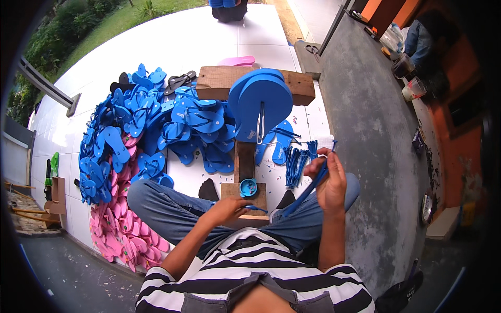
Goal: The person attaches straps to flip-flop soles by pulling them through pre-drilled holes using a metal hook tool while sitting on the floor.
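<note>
My right hand point(331, 182) is raised over my right knee with its fingers closed on a blue flip-flop strap point(305, 195), one end sticking up above the fingertips. Low in front of me, my left hand point(229, 209) pinches a short blue piece point(254, 207) that looks like the strap's other end. Two blue flip-flop soles point(266, 96) are stacked on the wooden stand point(216, 83), with a long metal loop point(261, 125) standing out of the upper sole. A small round blue cup point(248, 187) rests on the stand's wooden base point(229, 190), close to my left hand.
A big heap of blue flip-flops point(198, 120) lies to the left, with pink ones point(122, 229) below. Bundled blue straps point(297, 164) and loose blue soles point(282, 143) lie right of the stand. Black flip-flops point(181, 82) lie behind. Another person point(420, 41) sits far right.
</note>
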### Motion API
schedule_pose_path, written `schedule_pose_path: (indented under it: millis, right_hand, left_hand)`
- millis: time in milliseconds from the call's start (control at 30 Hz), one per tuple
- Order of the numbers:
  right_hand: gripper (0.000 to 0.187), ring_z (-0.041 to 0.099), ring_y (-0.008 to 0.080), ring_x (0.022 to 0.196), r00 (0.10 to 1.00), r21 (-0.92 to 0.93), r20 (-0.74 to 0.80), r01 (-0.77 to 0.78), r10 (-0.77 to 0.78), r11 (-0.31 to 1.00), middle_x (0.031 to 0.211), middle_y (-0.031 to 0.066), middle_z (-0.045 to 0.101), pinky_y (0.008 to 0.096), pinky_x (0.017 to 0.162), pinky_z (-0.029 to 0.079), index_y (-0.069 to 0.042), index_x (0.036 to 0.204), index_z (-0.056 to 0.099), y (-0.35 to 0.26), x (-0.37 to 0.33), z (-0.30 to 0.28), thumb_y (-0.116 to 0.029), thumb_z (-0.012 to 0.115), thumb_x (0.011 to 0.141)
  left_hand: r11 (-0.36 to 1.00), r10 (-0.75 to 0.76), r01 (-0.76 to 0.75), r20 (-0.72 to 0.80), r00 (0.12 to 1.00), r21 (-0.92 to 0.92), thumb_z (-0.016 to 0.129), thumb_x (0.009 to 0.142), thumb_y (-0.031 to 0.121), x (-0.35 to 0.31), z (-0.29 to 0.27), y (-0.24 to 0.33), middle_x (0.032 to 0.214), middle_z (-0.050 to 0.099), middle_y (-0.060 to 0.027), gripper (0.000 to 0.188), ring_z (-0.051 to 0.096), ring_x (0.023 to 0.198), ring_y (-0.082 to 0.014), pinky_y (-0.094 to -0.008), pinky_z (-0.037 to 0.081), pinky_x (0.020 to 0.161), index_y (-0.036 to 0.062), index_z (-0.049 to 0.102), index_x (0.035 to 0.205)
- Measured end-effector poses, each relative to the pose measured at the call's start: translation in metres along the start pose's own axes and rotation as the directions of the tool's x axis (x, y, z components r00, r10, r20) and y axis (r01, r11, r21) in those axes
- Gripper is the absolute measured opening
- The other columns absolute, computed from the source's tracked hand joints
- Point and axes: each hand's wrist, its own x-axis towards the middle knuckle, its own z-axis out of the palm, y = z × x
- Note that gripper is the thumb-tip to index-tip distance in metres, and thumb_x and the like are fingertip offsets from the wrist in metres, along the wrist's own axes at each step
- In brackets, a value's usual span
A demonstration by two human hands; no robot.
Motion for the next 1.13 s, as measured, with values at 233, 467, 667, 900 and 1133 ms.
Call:
schedule_pose_path:
  millis: [233,467,667,900,1133]
  right_hand:
    - [0.033,0.061,0.0274,0.115,0.981,-0.07,0.195,0.012,0.002,0.998,0.111,0.0226,0.067,0.0406,0.109,0.037,-0.002,0.115,0.049,0.034,0.001,0.038,-0.031,0.037,0.106]
    - [0.031,0.055,0.0172,0.122,0.958,-0.331,0.275,0.015,0.082,0.943,0.122,0.0167,0.065,0.0301,0.105,0.036,-0.005,0.116,0.045,0.067,-0.012,0.063,-0.034,0.038,0.106]
    - [0.042,0.057,0.0192,0.114,0.944,-0.488,0.316,0.077,0.094,0.869,0.123,0.0113,0.063,0.0314,0.092,0.046,-0.004,0.132,0.05,0.063,-0.011,0.059,-0.035,0.044,0.104]
    - [0.03,0.05,0.0049,0.065,0.798,-0.548,0.34,-0.262,0.498,0.795,0.079,-0.0014,0.062,0.0212,0.058,0.04,-0.005,0.12,0.064,0.066,-0.028,0.05,-0.024,0.063,0.096]
    - [0.025,0.048,0.0059,0.062,0.751,-0.512,0.37,-0.326,0.547,0.794,0.078,-0.001,0.063,0.0221,0.057,0.039,-0.004,0.115,0.067,0.073,-0.028,0.04,-0.02,0.064,0.096]
  left_hand:
    - [0.998,0.054,-0.057,-0.16,0.986,-0.016,0.06,0.094,0.024,0.001,0.072,-0.036,0.115,0.061,-0.0219,0.036,0.059,0.105,-0.0384,-0.0424,0.048,0.092,0.0037,0.061,0.124]
    - [0.741,-0.068,-0.197,-0.364,0.929,-0.642,0.06,0.098,0.019,0.002,-0.035,0.082,0.1,0.068,-0.0067,0.033,0.062,0.083,-0.0099,-0.0246,0.05,0.069,-0.0016,0.06,0.123]
    - [0.556,-0.298,-0.233,-0.453,0.84,-0.798,0.065,0.094,0.015,-0.002,-0.048,0.08,0.086,0.07,-0.0073,0.026,0.066,0.071,-0.0103,-0.0224,0.054,0.056,-0.0016,0.061,0.115]
    - [0.471,-0.431,-0.356,-0.563,0.705,-0.807,0.068,0.092,0.018,0.001,-0.064,0.071,0.091,0.071,-0.012,0.03,0.07,0.081,-0.0158,-0.0265,0.06,0.066,-0.0019,0.062,0.114]
    - [0.55,-0.425,-0.347,-0.612,0.668,-0.76,0.07,0.091,0.019,0.011,-0.062,0.063,0.102,0.07,-0.0114,0.031,0.069,0.09,-0.0157,-0.0256,0.059,0.066,0.0014,0.062,0.115]
